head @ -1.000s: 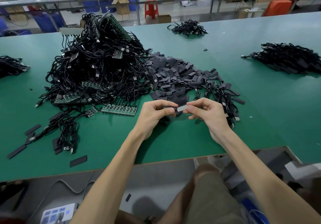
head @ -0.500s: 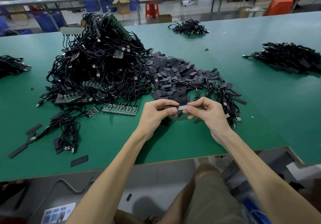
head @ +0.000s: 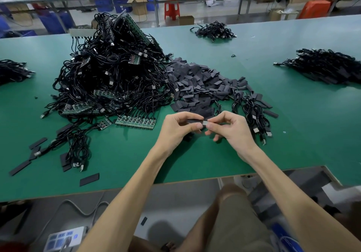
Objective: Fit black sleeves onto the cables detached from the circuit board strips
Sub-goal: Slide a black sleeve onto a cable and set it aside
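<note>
At the near edge of the table, just in front of the sleeve pile, the two hands are working close together, fingertips almost touching. The left hand is pinching a black sleeve between thumb and forefinger. The right hand is pinching a silvery plug, whose end is showing in the small gap between the hands, right at the sleeve's mouth. Fingers are hiding whether the plug is entering yet, and the cable behind it is hidden too.

The step in hand is probably threading the plug into the sleeve. The sleeve is looking flat, so the left fingers are likely needing to squeeze its edges to pop the mouth open, not press its faces shut. The plug's broad side should be lying level with the sleeve's broad side, going in straight; a tilt would probably be snagging a corner on the rim. A short grip near the plug's tip should be giving the best control.

The cable heap and a board strip are lying to the left, near the left hand.
</note>
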The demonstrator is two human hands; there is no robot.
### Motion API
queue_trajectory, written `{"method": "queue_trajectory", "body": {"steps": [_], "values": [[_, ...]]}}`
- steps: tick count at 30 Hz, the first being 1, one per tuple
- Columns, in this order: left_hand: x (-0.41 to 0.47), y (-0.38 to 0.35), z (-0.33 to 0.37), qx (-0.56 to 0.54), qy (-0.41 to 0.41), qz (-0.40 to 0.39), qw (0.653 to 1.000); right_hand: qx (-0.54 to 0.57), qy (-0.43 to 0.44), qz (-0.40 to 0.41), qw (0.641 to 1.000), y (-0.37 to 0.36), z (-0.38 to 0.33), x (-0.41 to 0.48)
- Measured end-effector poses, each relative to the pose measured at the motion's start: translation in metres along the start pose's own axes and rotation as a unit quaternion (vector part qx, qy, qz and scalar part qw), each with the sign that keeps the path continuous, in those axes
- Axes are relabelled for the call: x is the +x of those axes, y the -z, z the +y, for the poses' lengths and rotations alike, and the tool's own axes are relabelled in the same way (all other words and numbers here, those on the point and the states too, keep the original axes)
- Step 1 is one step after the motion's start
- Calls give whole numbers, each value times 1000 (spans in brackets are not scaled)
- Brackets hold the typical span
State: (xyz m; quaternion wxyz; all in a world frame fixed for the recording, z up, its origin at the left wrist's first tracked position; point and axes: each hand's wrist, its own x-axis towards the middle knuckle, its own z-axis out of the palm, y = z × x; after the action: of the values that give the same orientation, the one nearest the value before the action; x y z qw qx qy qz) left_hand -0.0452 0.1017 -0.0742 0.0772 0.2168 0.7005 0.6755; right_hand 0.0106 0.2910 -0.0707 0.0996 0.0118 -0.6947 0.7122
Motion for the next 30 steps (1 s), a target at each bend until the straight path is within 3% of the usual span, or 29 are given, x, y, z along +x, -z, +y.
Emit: {"method": "queue_trajectory", "body": {"steps": [9, 21, 30], "values": [[1, -1, 0, 31, -12, 18, 999, -4, 8, 43, 999, 2, -1, 0], [-4, -4, 5, 96, 4, 40, 995, -19, 11, 15, 1000, 4, 2, 0], [-5, -5, 3, 173, -66, 49, 982, -10, 6, 21, 1000, 7, 2, 1]]}}
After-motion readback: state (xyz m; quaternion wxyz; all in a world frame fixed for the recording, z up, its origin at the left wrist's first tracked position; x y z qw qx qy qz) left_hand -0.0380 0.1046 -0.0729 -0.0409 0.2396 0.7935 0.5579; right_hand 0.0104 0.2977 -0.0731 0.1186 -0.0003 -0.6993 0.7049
